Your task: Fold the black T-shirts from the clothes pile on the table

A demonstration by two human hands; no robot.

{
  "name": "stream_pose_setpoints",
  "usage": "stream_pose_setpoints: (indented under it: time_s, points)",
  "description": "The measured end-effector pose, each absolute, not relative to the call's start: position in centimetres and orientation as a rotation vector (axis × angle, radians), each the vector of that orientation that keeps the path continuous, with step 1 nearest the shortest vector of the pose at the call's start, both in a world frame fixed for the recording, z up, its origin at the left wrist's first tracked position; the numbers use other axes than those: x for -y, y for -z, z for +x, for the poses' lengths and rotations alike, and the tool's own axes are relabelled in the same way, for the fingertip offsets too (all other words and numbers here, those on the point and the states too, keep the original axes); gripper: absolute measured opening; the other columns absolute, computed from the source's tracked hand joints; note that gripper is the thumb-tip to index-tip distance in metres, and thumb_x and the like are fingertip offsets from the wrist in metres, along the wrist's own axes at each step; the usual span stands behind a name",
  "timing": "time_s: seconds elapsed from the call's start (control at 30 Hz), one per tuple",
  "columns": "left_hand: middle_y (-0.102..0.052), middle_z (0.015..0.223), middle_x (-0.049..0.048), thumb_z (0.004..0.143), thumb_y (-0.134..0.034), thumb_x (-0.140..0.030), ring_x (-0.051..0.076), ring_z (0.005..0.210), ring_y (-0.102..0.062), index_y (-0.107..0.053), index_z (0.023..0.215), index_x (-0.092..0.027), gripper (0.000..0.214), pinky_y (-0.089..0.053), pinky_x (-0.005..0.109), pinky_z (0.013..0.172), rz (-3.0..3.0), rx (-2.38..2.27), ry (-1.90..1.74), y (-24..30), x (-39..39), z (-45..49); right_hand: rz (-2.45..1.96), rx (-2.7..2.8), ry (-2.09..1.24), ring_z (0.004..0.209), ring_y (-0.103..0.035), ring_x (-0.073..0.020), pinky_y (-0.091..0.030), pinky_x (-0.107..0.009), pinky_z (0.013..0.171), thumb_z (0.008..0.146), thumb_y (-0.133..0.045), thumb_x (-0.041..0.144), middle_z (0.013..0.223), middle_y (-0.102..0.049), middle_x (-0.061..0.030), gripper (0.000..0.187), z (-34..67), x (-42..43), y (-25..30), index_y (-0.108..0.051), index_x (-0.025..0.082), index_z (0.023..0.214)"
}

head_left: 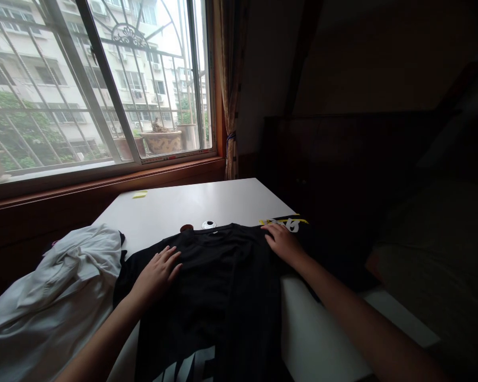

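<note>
A black T-shirt [219,286] lies spread out on a white table [223,196], its collar toward the far side and pale block letters near the bottom of the view. My left hand [156,271] rests flat on the shirt's left shoulder area, fingers apart. Over at the right shoulder, my right hand [282,243] lies on the black cloth with its fingers stretched out. Just beyond its fingertips is a dark piece with yellow and white markings [292,225]; whether it is part of the shirt's sleeve I cannot tell.
A heap of white cloth [75,281] covers the table's left side. Past the collar sit a small round white object with a dark centre [209,224] and a brown disc [187,228]. Yellow paper [139,194] lies near the far left corner. A barred window [103,85] stands behind.
</note>
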State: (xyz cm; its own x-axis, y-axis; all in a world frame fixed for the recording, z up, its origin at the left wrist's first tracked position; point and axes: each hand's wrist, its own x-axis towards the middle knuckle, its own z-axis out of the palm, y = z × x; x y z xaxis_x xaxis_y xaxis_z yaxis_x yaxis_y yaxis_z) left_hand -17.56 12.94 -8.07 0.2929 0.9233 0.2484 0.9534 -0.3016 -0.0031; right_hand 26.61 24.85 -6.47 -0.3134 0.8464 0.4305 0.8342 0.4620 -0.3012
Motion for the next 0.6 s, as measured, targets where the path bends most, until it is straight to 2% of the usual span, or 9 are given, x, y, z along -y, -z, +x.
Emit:
stream_pose_setpoints:
  time_s: [0.13,0.23,0.33,0.43,0.5,0.6]
  points:
    - [-0.035,0.160,0.0110,0.105,-0.039,-0.045,0.031,0.150,-0.026,-0.044,0.152,-0.020,0.053,-0.029,0.056,0.119,-2.362,1.929,0.221,9.3,-14.2,-18.0,-1.697,2.087,-0.233,0.129,-0.052,-0.0308,-0.041,-0.044,0.108,0.094,-0.057,0.040,0.141,-0.056,-0.0139,0.047,29.1,-27.2,7.5,-0.058,0.020,0.137]
    - [-0.029,0.163,0.0072,0.105,-0.039,-0.046,0.029,0.152,-0.021,-0.038,0.154,-0.026,0.053,-0.024,0.059,0.119,-2.345,2.003,0.203,9.7,-14.6,-18.4,-1.724,2.071,-0.276,0.129,-0.052,-0.0315,-0.040,-0.044,0.108,0.094,-0.055,0.051,0.140,-0.057,-0.0142,0.053,30.3,-28.0,8.4,-0.058,0.020,0.137]
    - [-0.025,0.164,0.0053,0.106,-0.038,-0.048,0.028,0.153,-0.017,-0.036,0.155,-0.026,0.054,-0.021,0.059,0.120,-2.333,2.031,0.175,9.7,-14.8,-18.6,-1.708,2.094,-0.313,0.127,-0.051,-0.0337,-0.038,-0.044,0.107,0.089,-0.062,0.054,0.129,-0.065,-0.0122,0.049,30.9,-28.3,8.6,-0.067,0.021,0.124]
    - [-0.023,0.165,0.0036,0.106,-0.036,-0.051,0.028,0.153,-0.014,-0.034,0.156,-0.028,0.055,-0.019,0.059,0.121,-2.319,2.046,0.147,9.6,-15.1,-18.8,-1.672,2.151,-0.387,0.117,-0.053,-0.0343,-0.041,-0.043,0.098,0.081,-0.071,0.051,0.109,-0.071,-0.0100,0.034,31.2,-28.6,8.0,-0.072,0.021,0.098]
    - [-0.022,0.166,0.0031,0.105,-0.036,-0.052,0.028,0.154,-0.013,-0.033,0.157,-0.030,0.056,-0.018,0.059,0.121,-2.310,2.059,0.131,9.6,-15.3,-19.0,-1.596,2.211,-0.456,0.102,-0.058,-0.0295,-0.044,-0.038,0.087,0.081,-0.071,0.048,0.099,-0.070,-0.0076,0.028,31.3,-28.9,7.3,-0.068,0.021,0.085]
    - [-0.022,0.166,0.0028,0.105,-0.037,-0.051,0.029,0.153,-0.014,-0.032,0.157,-0.031,0.056,-0.017,0.059,0.121,-2.293,2.072,0.122,9.6,-15.6,-19.5,-1.552,2.217,-0.541,0.080,-0.059,-0.0218,-0.042,-0.031,0.071,0.085,-0.064,0.047,0.087,-0.067,-0.0033,0.026,31.7,-29.8,6.0,-0.063,0.021,0.084]
